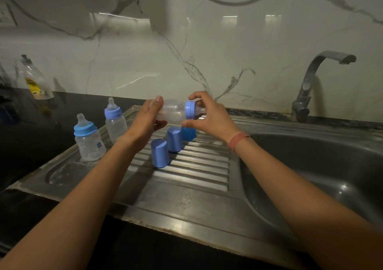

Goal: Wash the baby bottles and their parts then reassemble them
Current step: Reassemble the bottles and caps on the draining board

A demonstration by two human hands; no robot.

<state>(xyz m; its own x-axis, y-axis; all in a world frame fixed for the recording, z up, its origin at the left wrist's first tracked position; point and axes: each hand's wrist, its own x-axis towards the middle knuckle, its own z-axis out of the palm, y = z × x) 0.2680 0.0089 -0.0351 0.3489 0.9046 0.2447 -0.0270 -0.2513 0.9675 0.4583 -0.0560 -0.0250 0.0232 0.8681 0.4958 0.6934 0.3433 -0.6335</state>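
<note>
I hold a clear baby bottle (173, 112) sideways above the steel draining board (186, 178). My left hand (148, 122) grips its body at the base end. My right hand (209, 115) pinches the blue collar ring (189, 110) with the nipple pointing right into my palm. Two other bottles stand upright at the board's left: one with a light-blue ring (89, 139) and one with a periwinkle ring (115, 120), both with nipples on. Two periwinkle caps (159, 153) (174, 139) stand upside down on the ridges, and a brighter blue cap (189, 133) sits behind them under my right hand.
The sink basin (310, 166) lies to the right, with a curved metal tap (310, 83) behind it. A dish-soap bottle (36, 81) stands at the far left against the marble wall. Dark countertop (31, 124) surrounds the sink unit.
</note>
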